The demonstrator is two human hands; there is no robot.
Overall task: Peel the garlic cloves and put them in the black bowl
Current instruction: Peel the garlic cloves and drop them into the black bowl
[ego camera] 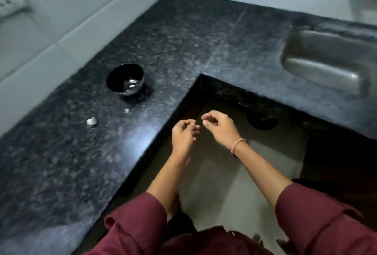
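Fingers (211, 121) curled on both hands; contents indiscernible. Bowl (117, 76) lay forward-left, nearer left hand (182, 135).

dim, bluish light, motion blur throughout, soft glare on the countertop (126, 140), wide-angle bending at edges.

glossy black bowl (125, 80), polished speckled stone counter (61, 162), brushed metal sink (326, 64)

Left hand (183, 135) and right hand (219, 127) held out close together — fingers curled inward, whether gripping anything unclear.
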